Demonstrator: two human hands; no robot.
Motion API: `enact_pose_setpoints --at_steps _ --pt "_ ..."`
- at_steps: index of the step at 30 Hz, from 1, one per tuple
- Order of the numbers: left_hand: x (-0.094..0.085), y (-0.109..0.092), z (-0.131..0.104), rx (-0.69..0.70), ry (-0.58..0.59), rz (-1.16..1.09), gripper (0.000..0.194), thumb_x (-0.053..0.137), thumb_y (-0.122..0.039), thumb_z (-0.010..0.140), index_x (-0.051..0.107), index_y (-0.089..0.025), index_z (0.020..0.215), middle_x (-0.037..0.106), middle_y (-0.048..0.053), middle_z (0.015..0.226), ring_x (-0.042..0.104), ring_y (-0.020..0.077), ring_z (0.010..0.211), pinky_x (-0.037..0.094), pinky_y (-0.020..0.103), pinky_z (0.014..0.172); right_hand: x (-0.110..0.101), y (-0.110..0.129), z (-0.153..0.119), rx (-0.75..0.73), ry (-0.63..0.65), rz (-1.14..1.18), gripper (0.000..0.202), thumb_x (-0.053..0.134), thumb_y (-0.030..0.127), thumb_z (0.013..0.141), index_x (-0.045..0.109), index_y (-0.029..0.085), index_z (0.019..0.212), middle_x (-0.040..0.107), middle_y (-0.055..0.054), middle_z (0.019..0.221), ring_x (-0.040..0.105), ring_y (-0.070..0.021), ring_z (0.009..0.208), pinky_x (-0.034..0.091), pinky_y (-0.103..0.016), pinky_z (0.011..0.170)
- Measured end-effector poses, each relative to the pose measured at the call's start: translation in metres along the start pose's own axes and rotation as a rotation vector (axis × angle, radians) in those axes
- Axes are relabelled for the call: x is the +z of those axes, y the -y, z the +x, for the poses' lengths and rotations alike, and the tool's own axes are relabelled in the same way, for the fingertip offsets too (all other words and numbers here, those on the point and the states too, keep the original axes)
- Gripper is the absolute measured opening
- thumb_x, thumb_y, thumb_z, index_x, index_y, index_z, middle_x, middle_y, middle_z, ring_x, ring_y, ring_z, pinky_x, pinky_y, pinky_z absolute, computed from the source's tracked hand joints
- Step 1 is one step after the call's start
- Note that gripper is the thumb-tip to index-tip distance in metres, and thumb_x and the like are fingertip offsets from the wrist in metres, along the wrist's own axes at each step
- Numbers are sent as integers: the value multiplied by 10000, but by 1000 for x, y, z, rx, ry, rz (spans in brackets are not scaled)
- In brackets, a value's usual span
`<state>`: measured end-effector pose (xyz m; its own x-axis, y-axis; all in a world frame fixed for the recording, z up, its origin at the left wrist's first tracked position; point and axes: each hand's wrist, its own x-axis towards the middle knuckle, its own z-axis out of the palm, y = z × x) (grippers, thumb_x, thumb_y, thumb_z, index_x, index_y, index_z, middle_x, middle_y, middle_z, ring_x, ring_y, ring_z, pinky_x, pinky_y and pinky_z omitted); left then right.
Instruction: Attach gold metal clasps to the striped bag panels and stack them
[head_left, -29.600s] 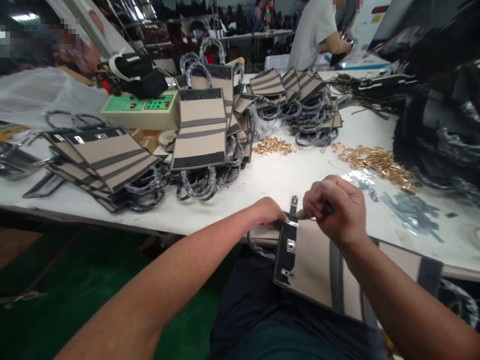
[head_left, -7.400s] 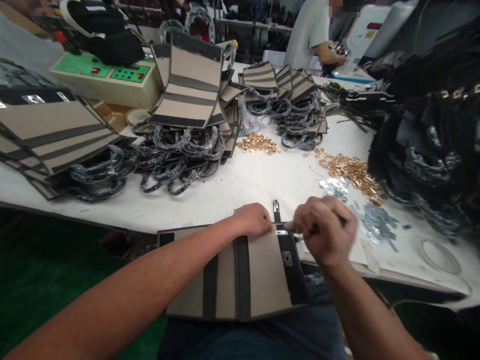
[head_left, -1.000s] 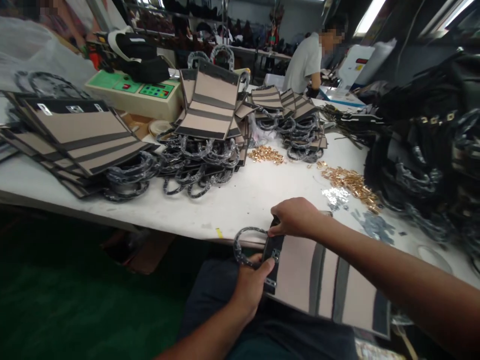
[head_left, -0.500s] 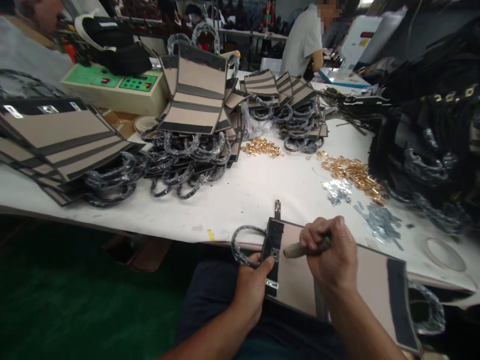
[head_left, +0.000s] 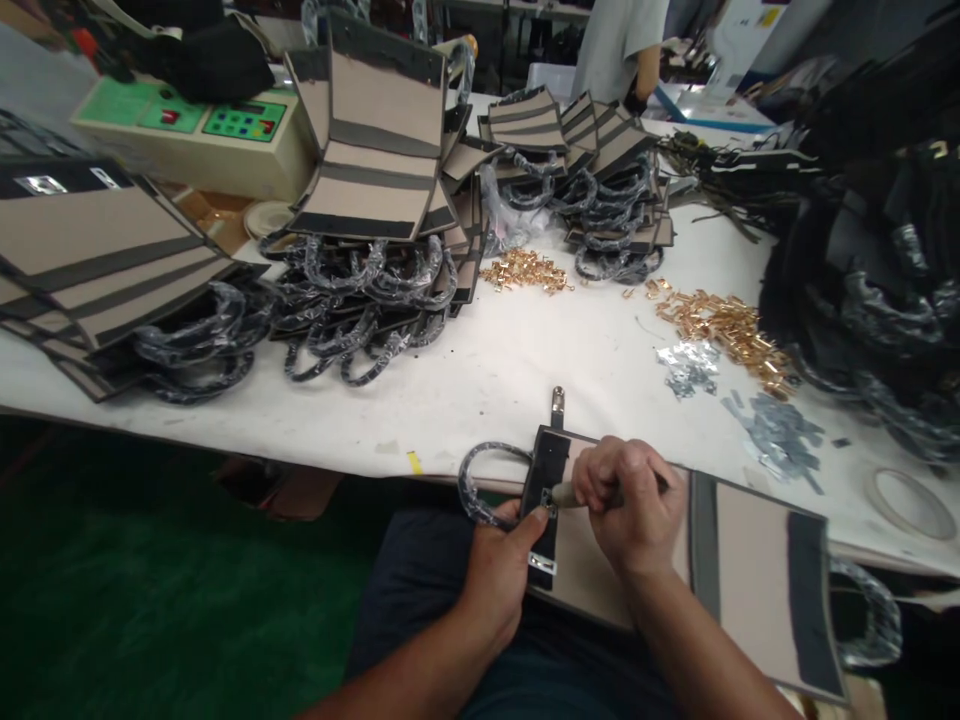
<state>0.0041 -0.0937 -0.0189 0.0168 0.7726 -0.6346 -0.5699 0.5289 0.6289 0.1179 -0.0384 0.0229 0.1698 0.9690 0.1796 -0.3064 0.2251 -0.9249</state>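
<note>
A beige bag panel [head_left: 757, 540] with dark bands rests across my lap and the table edge. My left hand [head_left: 499, 565] grips its black end strip, thumb pressed on top beside a small metal fitting. My right hand [head_left: 634, 500] is wrapped round a grey-brown rod-shaped tool [head_left: 571, 494]; the tool's tip meets the fitting by my left thumb. A silver plate [head_left: 541, 564] lies lower on the same strip. From the left end loops a plastic-wrapped handle [head_left: 466, 480], and a short strap with a metal end [head_left: 557, 403] sticks out at the top.
Stacked bag panels [head_left: 382, 185] with wrapped handles stand at the back and left. Gold-coloured metal pieces [head_left: 720, 325], silver pieces [head_left: 686, 368] and grey strips [head_left: 780, 435] lie to the right, near a tape roll [head_left: 911, 503]. A green-topped machine [head_left: 195, 130] and a person [head_left: 611, 45] are behind.
My right hand has moved left, bringing the tool's tip from beside the fitting onto it. My left hand keeps its hold. The camera view has tilted down a little.
</note>
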Motion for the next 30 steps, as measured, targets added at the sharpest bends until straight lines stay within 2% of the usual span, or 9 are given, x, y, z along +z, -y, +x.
enact_pose_setpoints --at_steps 4,7,10,15,19,22,25,28,30 --pt "-2 0 1 37 37 -1 341 900 -409 718 801 -124 876 789 83 830 708 212 748 529 295 709 2 -1 -2 -24 178 -250 403 676 380 1016 565 208 668 525 12 618 491 -139 555 379 -287 526" --pt "-3 1 1 56 36 -19 344 900 -397 707 796 -122 886 790 85 831 714 221 764 537 304 728 7 7 4 -2 238 -303 433 632 356 1046 542 205 650 516 20 594 472 -128 543 362 -285 537" --pt "-3 1 -1 61 36 -27 327 891 -380 708 784 -120 875 785 86 819 710 224 747 535 309 713 20 17 12 -9 281 -384 444 623 349 1047 533 203 637 517 26 588 465 -120 540 350 -280 538" --pt "-4 2 -2 128 42 -44 276 882 -376 743 765 -135 813 767 68 814 690 211 750 535 309 744 50 21 17 -101 492 -601 438 638 298 998 519 189 591 483 46 550 430 -87 510 316 -247 508" --pt "-5 3 -1 204 73 -33 291 874 -402 778 789 -131 839 785 90 901 705 228 846 544 322 830 51 13 15 -165 573 -651 413 629 256 984 520 183 592 489 48 554 439 -78 508 321 -235 514" --pt "-6 4 0 140 68 -61 324 890 -411 744 789 -125 859 786 95 865 712 234 803 545 327 777 36 13 15 -126 528 -618 425 620 260 1004 524 187 596 506 36 561 454 -92 516 340 -251 521" --pt "-6 6 1 51 59 -71 350 892 -407 713 780 -117 874 774 91 796 706 232 720 536 326 698 25 27 16 -43 370 -444 432 602 276 1039 539 200 618 512 26 562 479 -119 514 367 -273 508" --pt "-6 6 1 35 67 -47 364 881 -410 715 780 -114 901 771 87 793 710 228 711 532 317 674 26 44 12 -163 261 -159 367 612 264 1033 589 208 671 520 25 568 501 -140 501 412 -295 497" --pt "-6 6 1 37 55 -37 367 889 -417 698 775 -121 883 772 83 797 706 219 697 523 302 647 25 44 6 -241 264 -117 364 631 302 1024 604 209 674 520 20 570 504 -150 507 427 -309 502"
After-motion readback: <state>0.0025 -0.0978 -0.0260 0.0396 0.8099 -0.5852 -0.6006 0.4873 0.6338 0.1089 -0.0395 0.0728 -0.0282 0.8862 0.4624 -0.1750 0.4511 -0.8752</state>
